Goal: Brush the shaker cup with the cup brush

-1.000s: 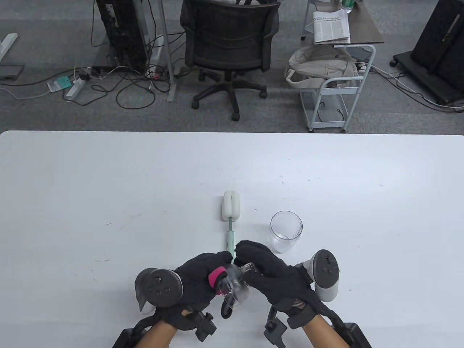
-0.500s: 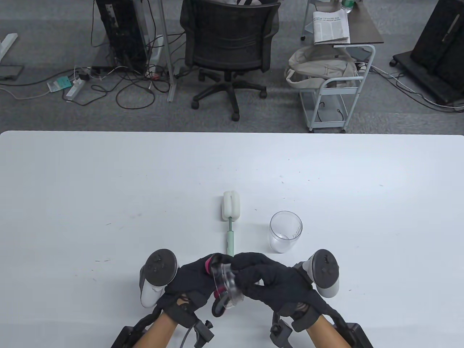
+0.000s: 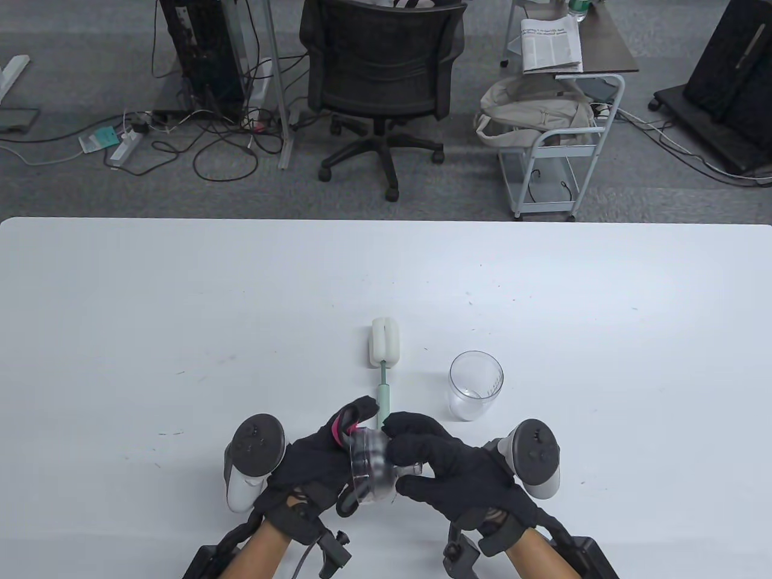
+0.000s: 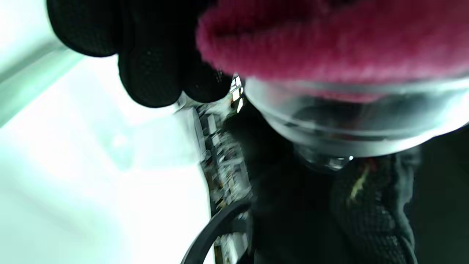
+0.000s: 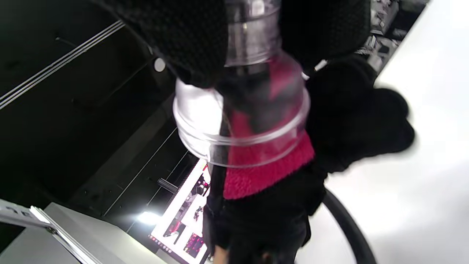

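Observation:
The clear shaker cup [image 3: 475, 386] stands upright and open on the white table [image 3: 181, 313], right of centre. The cup brush, with a white sponge head [image 3: 384, 344] and a green handle [image 3: 383, 395], lies just left of it, its handle end pointing at my hands. My left hand [image 3: 353, 440] and right hand [image 3: 401, 452] together hold a clear shaker lid [image 3: 371, 464] above the table's near edge. The left hand grips the wide rim [image 4: 348, 121], where pink knit fabric [image 4: 329, 44] shows. The right hand pinches the narrow neck [image 5: 251, 36].
An office chair [image 3: 380, 66], a small metal cart [image 3: 555, 157] with a bag, and floor cables [image 3: 211, 145] stand beyond the table's far edge. A black loop strap [image 5: 348, 223] hangs from the lid.
The lid has turned between my hands, its wide rim now facing left. My left hand has rolled over, its tracker swinging left, and both hands have shifted slightly toward the brush handle.

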`<action>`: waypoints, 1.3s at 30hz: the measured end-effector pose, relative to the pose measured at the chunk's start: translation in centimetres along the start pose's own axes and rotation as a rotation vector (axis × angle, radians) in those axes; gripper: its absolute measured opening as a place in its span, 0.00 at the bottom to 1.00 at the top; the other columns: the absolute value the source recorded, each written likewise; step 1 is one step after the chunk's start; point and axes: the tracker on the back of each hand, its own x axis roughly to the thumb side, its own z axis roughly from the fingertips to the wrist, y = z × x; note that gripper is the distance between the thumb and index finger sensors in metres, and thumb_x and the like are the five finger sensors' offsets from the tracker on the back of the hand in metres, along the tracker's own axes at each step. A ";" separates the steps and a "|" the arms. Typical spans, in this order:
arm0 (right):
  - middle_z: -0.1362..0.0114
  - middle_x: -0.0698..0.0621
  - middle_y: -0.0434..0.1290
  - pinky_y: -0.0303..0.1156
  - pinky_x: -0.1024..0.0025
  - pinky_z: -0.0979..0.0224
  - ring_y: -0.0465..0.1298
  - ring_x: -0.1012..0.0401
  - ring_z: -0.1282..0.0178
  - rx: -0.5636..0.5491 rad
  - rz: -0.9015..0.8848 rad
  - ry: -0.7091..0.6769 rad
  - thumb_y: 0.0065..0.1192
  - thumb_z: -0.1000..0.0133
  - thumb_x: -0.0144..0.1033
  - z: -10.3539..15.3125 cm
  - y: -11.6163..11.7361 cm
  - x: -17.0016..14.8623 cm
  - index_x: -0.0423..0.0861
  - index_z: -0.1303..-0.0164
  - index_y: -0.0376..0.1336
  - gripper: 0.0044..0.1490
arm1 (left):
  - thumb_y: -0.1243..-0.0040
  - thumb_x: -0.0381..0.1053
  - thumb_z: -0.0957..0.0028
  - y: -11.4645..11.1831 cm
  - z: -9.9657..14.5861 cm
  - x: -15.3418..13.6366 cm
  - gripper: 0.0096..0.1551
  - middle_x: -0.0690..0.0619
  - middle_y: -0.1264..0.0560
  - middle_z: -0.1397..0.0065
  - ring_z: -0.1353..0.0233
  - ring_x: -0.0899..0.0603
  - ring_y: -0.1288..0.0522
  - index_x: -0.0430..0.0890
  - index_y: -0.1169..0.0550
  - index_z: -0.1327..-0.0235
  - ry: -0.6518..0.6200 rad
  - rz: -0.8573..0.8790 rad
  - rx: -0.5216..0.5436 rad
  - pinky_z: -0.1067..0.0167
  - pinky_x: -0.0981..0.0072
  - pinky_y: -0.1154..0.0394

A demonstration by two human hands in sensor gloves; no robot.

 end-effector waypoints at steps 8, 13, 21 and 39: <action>0.15 0.43 0.54 0.69 0.42 0.26 0.66 0.37 0.25 -0.187 0.116 0.031 0.65 0.41 0.51 0.5 -0.8 -0.4 0.56 0.20 0.54 0.39 | 0.35 0.58 0.44 -0.1 0.7 1.6 0.30 0.47 0.15 0.42 0.44 0.36 0.16 0.47 0.27 0.32 -0.197 -0.181 0.192 0.37 0.35 0.27; 0.28 0.33 0.64 0.80 0.59 0.48 0.80 0.49 0.50 0.001 0.003 0.142 0.60 0.38 0.53 0.3 -0.6 -1.0 0.48 0.19 0.52 0.40 | 0.34 0.60 0.45 -0.2 1.1 2.0 0.33 0.48 0.19 0.36 0.39 0.37 0.19 0.49 0.29 0.29 -0.269 -0.256 0.274 0.36 0.35 0.29; 0.17 0.53 0.58 0.64 0.41 0.19 0.62 0.38 0.22 -0.003 -0.017 0.015 0.70 0.44 0.32 0.2 -0.5 0.0 0.56 0.42 0.67 0.21 | 0.37 0.64 0.43 -0.8 -0.3 -0.5 0.42 0.44 0.16 0.42 0.47 0.36 0.15 0.43 0.35 0.24 -0.037 0.118 -0.023 0.42 0.36 0.25; 0.17 0.54 0.58 0.64 0.42 0.18 0.61 0.39 0.21 0.001 -0.006 0.000 0.70 0.45 0.29 0.1 -0.7 0.2 0.56 0.43 0.67 0.21 | 0.42 0.71 0.42 -1.0 -0.6 -1.0 0.50 0.43 0.17 0.39 0.50 0.38 0.14 0.43 0.44 0.18 0.038 0.136 -0.117 0.45 0.38 0.23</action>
